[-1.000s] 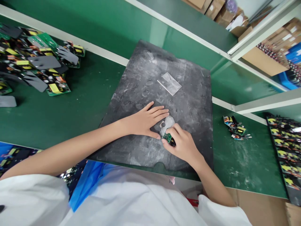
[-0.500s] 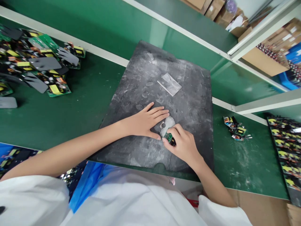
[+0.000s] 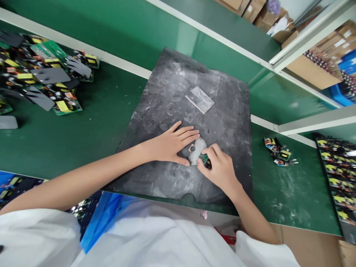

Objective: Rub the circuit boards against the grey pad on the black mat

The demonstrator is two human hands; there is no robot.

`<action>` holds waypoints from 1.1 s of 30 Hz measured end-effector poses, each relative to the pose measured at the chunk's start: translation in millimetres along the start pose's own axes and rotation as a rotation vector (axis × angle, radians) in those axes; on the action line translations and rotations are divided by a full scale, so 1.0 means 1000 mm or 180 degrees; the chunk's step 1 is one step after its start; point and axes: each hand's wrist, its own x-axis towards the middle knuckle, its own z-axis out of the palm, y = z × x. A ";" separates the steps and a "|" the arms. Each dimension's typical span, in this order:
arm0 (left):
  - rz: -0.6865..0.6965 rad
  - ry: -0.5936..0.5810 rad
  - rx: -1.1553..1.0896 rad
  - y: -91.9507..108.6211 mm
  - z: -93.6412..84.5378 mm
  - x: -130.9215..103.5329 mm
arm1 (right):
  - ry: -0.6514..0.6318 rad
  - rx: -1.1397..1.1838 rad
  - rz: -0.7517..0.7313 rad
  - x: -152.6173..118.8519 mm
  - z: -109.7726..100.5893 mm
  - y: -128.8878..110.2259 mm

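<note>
My left hand (image 3: 178,145) lies flat with fingers spread on the dark, scuffed board (image 3: 167,181). Its fingertips and thumb border a pale grey rounded plate (image 3: 198,149) with a dark round hole near its left side. Over the right part of that plate, my right hand (image 3: 218,165) pinches a small green circuit board (image 3: 204,158) between thumb and fingers. Most of the circuit board is hidden under the hand. Farther up the dark board lies a flat, clear or silvery rectangle (image 3: 200,99).
Circuit boards with grey heatsinks (image 3: 52,75) are heaped at the left on the green bench (image 3: 91,133). A few loose boards (image 3: 278,151) lie right of the dark board, and rows of boards (image 3: 336,178) stand at the far right. White rails (image 3: 278,66) and cardboard boxes (image 3: 253,11) are behind.
My right hand has moved slightly right with the circuit board, uncovering more of the grey plate. My left hand stays in place.
</note>
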 end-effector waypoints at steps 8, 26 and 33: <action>-0.0054 -0.0086 -0.0013 0.003 -0.004 0.001 | -0.0366 0.0308 -0.0389 -0.001 -0.003 -0.012; -0.0023 -0.0024 -0.0017 0.002 -0.002 0.000 | -0.0430 0.0408 -0.0403 0.000 -0.003 -0.008; -0.0023 -0.0022 -0.0034 0.002 -0.002 0.000 | -0.0460 0.0428 -0.0389 -0.001 -0.003 -0.008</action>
